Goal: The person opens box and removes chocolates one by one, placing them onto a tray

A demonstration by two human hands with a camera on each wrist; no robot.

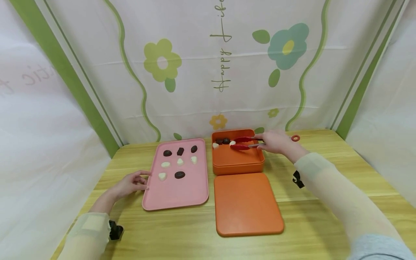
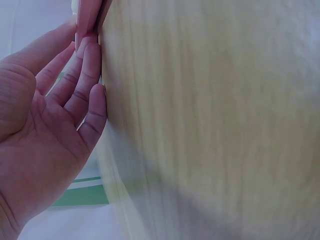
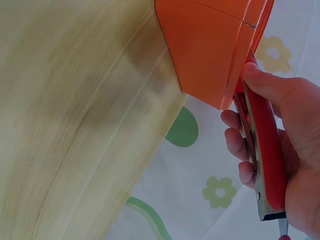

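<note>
My right hand point(image 1: 276, 141) grips red-handled tongs point(image 3: 267, 150) above the orange box point(image 1: 238, 169). In the head view, the red tong tips point(image 1: 241, 147) reach inside, around a small white chocolate point(image 1: 232, 143). Beside it lie two dark chocolates point(image 1: 226, 141) and another white one point(image 1: 216, 146). At the left, the pink tray point(image 1: 182, 196) carries several dark and white chocolates point(image 1: 180, 175) in loose rows. My left hand point(image 1: 130, 184) holds the tray's left edge between thumb and fingers; the left wrist view shows this edge point(image 2: 87, 20) close up.
An orange lid point(image 1: 248, 204) lies flat in front of the box, right of the tray. All stand on a wooden table point(image 1: 312, 224). A patterned white curtain point(image 1: 195, 97) hangs right behind the box and tray and along both sides.
</note>
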